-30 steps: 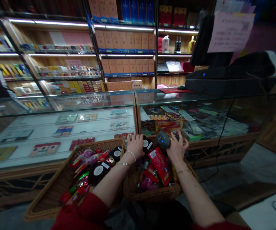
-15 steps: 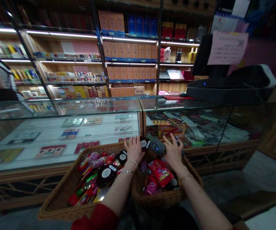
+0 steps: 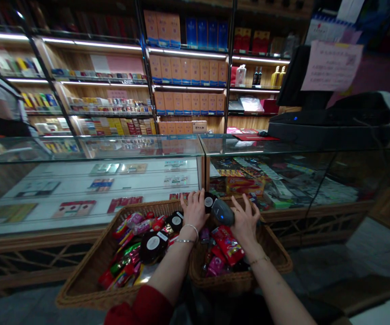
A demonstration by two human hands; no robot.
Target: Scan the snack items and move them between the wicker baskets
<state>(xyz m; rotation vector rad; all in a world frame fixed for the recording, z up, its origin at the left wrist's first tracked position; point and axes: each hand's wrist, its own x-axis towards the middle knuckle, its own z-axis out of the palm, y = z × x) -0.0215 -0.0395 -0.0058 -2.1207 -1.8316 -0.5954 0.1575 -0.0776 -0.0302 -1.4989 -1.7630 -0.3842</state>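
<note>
Over the inner edges of two wicker baskets, my left hand [image 3: 194, 211] grips a round dark container [image 3: 209, 201] with a pale label. My right hand [image 3: 245, 223] holds a dark grey scanner [image 3: 222, 212] with a small blue light; its head points at the container. The left basket [image 3: 76, 282] holds wrapped sweets [image 3: 127, 259] and more round dark containers [image 3: 153, 246]. Below my right hand, the right basket [image 3: 222, 283] holds a red packet [image 3: 227, 244] and a pink packet [image 3: 216, 266].
A glass display counter [image 3: 96, 149] runs behind the baskets. On its right stand a monitor [image 3: 294, 76] and a dark machine [image 3: 330, 124]. Lit shelves [image 3: 188, 85] of boxes and bottles line the wall. A person [image 3: 1, 99] stands behind the counter at far left.
The whole view has shifted slightly. The scanner's head has tilted up toward the round container, and both hands keep their hold.
</note>
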